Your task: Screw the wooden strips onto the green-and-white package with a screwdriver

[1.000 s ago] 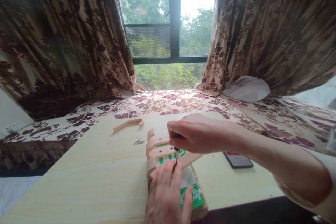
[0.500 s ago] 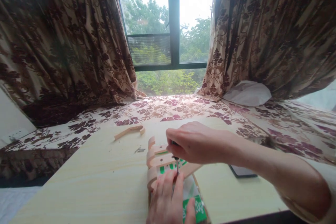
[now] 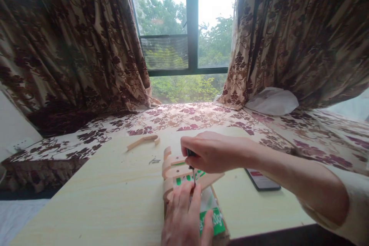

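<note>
Our right hand [image 3: 211, 152] grips the dark handle of a screwdriver [image 3: 190, 153], the fingers curled tight around it, and its shaft points down to our left hand [image 3: 183, 211]. There the tip meets the nearest hook [image 3: 211, 181], between our left fingertips, though the exact contact is too small to tell. Our left hand lies palm down, its fingers close together and the thumb spread a little to the right, pressing on the hook and on the package [image 3: 212, 223] beneath it, which has green and white printing.

The package sits at the near edge of the table [image 3: 115, 196], in front of us. Beyond the nearest hook, more curved wooden hooks lie across the package in a row, their bent ends at the left; dark spots show on them. A loose hook [image 3: 142, 142] lies on the table, to the left of the row and farther from us, with a few screws [image 3: 155, 160] between it and the row. A phone [image 3: 262, 180] lies on the table to the right, partly under our right forearm. Past the table we see a flowered cloth [image 3: 178, 117], a white bag [image 3: 272, 101], patterned curtains [image 3: 95, 42] and a window [image 3: 191, 23] with trees outside.
</note>
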The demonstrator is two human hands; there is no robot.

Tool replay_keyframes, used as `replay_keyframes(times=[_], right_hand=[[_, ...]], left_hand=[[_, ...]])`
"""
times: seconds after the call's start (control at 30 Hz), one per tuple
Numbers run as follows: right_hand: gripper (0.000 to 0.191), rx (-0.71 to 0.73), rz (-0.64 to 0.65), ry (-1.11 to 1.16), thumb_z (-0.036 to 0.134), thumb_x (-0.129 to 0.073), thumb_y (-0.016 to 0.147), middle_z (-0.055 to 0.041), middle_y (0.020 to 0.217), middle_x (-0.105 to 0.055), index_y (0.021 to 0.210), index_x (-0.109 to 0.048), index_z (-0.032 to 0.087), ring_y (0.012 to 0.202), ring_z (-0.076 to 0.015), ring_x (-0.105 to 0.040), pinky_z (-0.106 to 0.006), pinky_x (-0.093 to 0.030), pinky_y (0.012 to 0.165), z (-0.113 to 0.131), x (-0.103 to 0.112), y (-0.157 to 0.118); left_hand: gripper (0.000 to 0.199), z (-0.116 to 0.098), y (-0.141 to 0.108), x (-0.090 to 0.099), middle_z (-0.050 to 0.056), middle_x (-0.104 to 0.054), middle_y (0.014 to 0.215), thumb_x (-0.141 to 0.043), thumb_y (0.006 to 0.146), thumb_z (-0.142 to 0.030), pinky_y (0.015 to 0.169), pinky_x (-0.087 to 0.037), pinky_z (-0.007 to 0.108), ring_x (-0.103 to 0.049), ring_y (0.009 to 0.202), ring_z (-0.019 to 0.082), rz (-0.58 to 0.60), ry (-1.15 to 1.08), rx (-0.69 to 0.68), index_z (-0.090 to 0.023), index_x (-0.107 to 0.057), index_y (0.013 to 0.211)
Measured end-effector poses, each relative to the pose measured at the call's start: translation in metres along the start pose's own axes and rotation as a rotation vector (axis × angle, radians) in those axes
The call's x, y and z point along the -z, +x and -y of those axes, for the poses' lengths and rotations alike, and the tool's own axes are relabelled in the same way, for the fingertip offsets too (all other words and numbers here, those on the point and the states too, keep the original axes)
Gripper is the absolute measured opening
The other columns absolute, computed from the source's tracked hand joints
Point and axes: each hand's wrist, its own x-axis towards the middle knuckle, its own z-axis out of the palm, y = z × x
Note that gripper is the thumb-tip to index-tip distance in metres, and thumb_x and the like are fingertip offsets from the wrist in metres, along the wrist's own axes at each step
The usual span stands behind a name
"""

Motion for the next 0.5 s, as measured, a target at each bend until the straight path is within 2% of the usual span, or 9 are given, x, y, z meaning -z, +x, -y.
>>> replay_keyframes(times=[0.23,0.5], right_hand=[[0.021,0.108,-0.053,-0.014,0.019,-0.039,0.085,-0.0067,0.076,-0.066,0.100,-0.053,0.016,0.060,-0.0143,-0.049,-0.026,-0.028,0.051,0.005,-0.003,-0.001],[0.017,0.004,-0.059,0.029,0.020,-0.044,0.084,-0.0044,0.073,-0.063,0.097,-0.054,0.016,0.061,-0.0142,-0.048,-0.025,-0.029,0.054,0.003,-0.002,-0.010]], left_hand=[[0.047,0.000,-0.001,0.003,0.010,-0.057,0.119,-0.055,0.080,-0.035,0.086,-0.052,0.033,-0.056,0.109,0.023,0.084,-0.081,0.070,-0.018,-0.051,0.123],[0.044,-0.004,0.002,0.006,0.011,-0.059,0.115,-0.057,0.077,-0.032,0.083,-0.053,0.035,-0.058,0.105,0.024,0.060,-0.102,0.055,-0.015,-0.054,0.118]])
